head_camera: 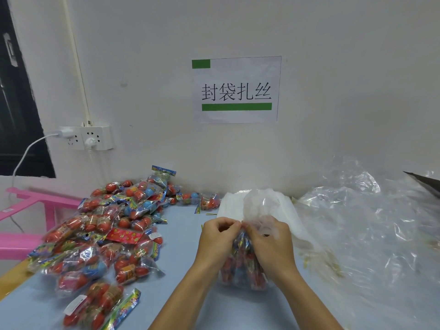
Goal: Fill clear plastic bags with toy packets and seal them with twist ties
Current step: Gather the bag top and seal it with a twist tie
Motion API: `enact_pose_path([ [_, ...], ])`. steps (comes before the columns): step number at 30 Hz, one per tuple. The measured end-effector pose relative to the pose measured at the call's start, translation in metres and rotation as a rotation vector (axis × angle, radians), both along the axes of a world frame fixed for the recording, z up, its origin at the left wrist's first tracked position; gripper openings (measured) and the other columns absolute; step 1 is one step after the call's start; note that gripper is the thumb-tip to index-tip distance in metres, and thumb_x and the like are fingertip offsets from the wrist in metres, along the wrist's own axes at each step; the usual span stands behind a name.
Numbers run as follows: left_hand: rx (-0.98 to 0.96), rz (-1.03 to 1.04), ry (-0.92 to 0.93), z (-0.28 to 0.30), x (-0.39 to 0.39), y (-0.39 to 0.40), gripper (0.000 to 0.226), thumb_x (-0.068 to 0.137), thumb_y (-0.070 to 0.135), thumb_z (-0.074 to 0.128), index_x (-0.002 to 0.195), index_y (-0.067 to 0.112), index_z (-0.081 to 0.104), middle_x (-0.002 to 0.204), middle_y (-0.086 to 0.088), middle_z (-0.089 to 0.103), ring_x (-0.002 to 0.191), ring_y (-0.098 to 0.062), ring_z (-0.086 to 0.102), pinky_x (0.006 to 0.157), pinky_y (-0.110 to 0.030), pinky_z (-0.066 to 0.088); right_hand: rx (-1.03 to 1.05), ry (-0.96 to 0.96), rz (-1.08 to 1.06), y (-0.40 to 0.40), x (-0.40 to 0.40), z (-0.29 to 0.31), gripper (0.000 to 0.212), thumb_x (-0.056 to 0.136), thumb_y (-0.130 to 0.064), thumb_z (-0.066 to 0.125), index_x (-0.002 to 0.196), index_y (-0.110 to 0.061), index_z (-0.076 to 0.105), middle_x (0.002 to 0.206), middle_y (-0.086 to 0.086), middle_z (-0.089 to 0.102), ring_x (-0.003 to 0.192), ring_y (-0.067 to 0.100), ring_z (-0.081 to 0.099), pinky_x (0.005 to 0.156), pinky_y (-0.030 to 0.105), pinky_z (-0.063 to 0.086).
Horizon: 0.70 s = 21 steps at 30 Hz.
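A clear plastic bag [242, 270] stuffed with red and blue toy packets stands on the blue table [185, 236] in front of me. Its gathered top [259, 203] rises above my hands. My right hand [271, 239] grips the bag's neck. My left hand [219, 236] pinches at the same neck, fingertips meeting the right hand's; a twist tie there is too small to make out. A heap of loose toy packets [104, 229] covers the table's left side.
A stack of flat clear bags [234, 204] lies behind the filled bag. Crumpled clear plastic sheeting [371, 225] fills the right side, with yellow twist ties [316, 258] under it. A pink stool [28, 210] stands at the left. A wall socket [88, 138] and a paper sign [237, 90] hang on the wall.
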<state>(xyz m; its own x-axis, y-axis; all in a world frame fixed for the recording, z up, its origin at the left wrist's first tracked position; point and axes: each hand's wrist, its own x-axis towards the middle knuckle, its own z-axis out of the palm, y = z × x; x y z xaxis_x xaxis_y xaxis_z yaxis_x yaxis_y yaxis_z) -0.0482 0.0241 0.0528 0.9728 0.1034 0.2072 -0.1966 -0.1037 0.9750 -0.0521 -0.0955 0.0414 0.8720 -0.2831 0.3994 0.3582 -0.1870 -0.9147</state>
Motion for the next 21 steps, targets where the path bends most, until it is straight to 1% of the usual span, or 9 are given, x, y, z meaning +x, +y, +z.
enact_pose_path([
  [4,-0.01,-0.01,-0.025,-0.001,-0.001,0.0,0.018,0.089,0.007,0.068,0.075,0.016,0.076,0.078,0.002,0.075,0.075,-0.007,0.07,0.067,-0.017,0.056,0.005,-0.004,0.002,-0.001,-0.002,0.003,0.015,0.083,-0.014,0.075,0.07,-0.016,0.069,0.068,0.007,0.07,0.071,0.032,0.068,0.064,0.053,0.057],
  [8,0.036,-0.006,-0.073,-0.002,0.0,0.001,0.019,0.088,0.004,0.067,0.075,0.016,0.075,0.077,0.003,0.074,0.07,-0.003,0.067,0.062,-0.016,0.053,0.027,0.025,0.013,-0.001,-0.002,0.004,0.011,0.083,-0.014,0.077,0.072,-0.013,0.073,0.069,0.004,0.072,0.07,0.027,0.07,0.066,0.05,0.058],
  [10,0.126,-0.007,-0.122,-0.002,0.0,0.002,0.017,0.09,0.007,0.067,0.077,0.017,0.073,0.074,0.003,0.072,0.066,-0.002,0.064,0.06,-0.015,0.051,0.028,0.037,0.011,-0.002,-0.002,0.004,0.01,0.083,-0.014,0.076,0.074,-0.013,0.074,0.069,0.001,0.072,0.068,0.019,0.07,0.064,0.044,0.059],
  [13,0.351,-0.004,-0.28,-0.002,0.0,0.006,0.024,0.092,0.008,0.065,0.075,0.024,0.065,0.07,0.01,0.065,0.066,-0.001,0.061,0.061,-0.011,0.047,0.0,0.043,0.006,-0.004,-0.001,0.004,0.011,0.083,-0.012,0.075,0.073,-0.014,0.075,0.067,-0.003,0.072,0.064,0.012,0.068,0.057,0.027,0.056],
  [14,0.41,-0.008,-0.333,-0.002,0.0,0.008,0.024,0.092,0.006,0.064,0.075,0.024,0.064,0.069,0.011,0.065,0.067,-0.003,0.061,0.062,-0.013,0.047,-0.013,0.049,0.007,-0.004,-0.001,0.003,0.011,0.083,-0.011,0.074,0.072,-0.014,0.075,0.066,-0.002,0.072,0.064,0.012,0.068,0.055,0.025,0.054],
  [15,0.453,-0.021,-0.371,-0.002,0.0,0.011,0.023,0.092,0.005,0.063,0.078,0.023,0.064,0.069,0.009,0.065,0.068,-0.007,0.062,0.063,-0.019,0.05,-0.026,0.057,0.005,-0.005,0.0,0.003,0.011,0.083,-0.011,0.074,0.073,-0.013,0.075,0.067,-0.001,0.072,0.064,0.014,0.069,0.055,0.024,0.054],
  [17,0.528,-0.048,-0.413,-0.002,0.001,0.016,0.02,0.093,0.003,0.06,0.083,0.02,0.064,0.072,0.003,0.066,0.07,-0.017,0.063,0.069,-0.037,0.054,-0.05,0.074,0.002,-0.005,0.001,0.003,0.01,0.083,-0.012,0.073,0.074,-0.012,0.076,0.069,0.001,0.073,0.069,0.017,0.07,0.058,0.026,0.054],
  [18,0.575,-0.053,-0.434,-0.002,0.001,0.018,0.018,0.094,0.003,0.059,0.085,0.019,0.063,0.074,0.0,0.066,0.073,-0.021,0.063,0.07,-0.041,0.053,-0.055,0.08,0.003,-0.005,0.002,0.003,0.01,0.083,-0.011,0.073,0.074,-0.012,0.075,0.072,0.002,0.073,0.071,0.018,0.07,0.059,0.027,0.054],
  [21,0.736,-0.048,-0.501,-0.001,0.001,0.021,0.014,0.095,0.005,0.056,0.091,0.018,0.061,0.082,-0.002,0.066,0.077,-0.026,0.06,0.07,-0.046,0.051,-0.022,0.109,0.007,-0.005,0.003,0.002,0.007,0.084,-0.012,0.074,0.077,-0.014,0.076,0.082,0.003,0.072,0.077,0.017,0.07,0.06,0.02,0.053],
])
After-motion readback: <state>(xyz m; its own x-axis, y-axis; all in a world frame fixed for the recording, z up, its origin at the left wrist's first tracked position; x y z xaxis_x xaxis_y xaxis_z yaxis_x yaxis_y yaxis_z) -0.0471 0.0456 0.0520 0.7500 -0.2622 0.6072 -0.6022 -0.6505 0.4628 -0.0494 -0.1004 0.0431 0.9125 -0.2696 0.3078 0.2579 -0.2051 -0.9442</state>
